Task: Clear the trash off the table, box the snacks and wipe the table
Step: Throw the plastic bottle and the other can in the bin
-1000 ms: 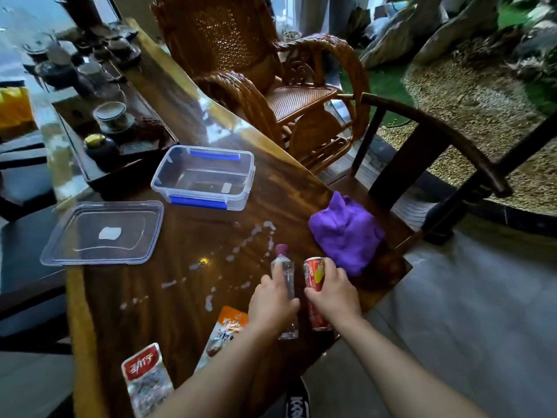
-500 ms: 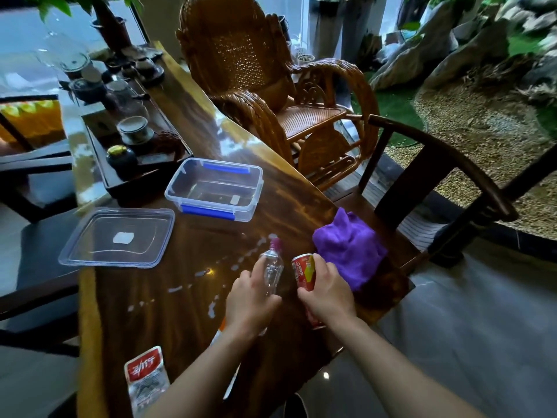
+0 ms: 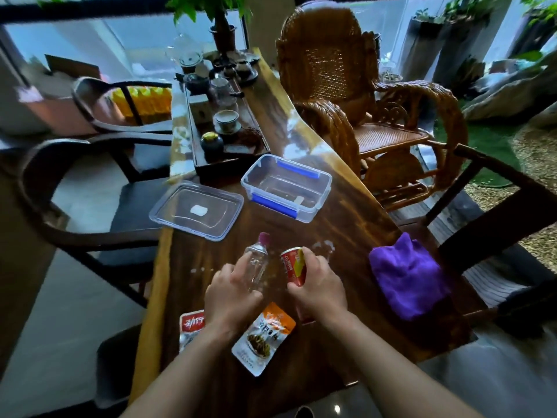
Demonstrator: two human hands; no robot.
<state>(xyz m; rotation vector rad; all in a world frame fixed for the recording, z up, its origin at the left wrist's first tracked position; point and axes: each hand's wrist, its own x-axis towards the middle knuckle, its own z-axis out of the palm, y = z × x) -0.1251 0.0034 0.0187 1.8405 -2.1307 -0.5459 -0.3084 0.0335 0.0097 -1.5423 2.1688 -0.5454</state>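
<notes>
My left hand grips a clear plastic bottle with a pink cap, tilted above the dark wooden table. My right hand grips a red drink can beside it. An orange snack packet lies under my wrists, and a red-and-white snack packet lies left of it, partly hidden by my left arm. A clear box with blue clips stands empty further back, its lid flat to its left. A purple cloth is bunched at the right edge. White spill marks dot the wood.
A dark tea tray with cups and pots fills the far half of the table. A wicker rocking chair and a dark wooden chair stand to the right; two dark armchairs stand left.
Both hands have lifted the bottle and the can off the table and tilted them. The view has swung left and up, so the orange packet shows again beneath my wrists.
</notes>
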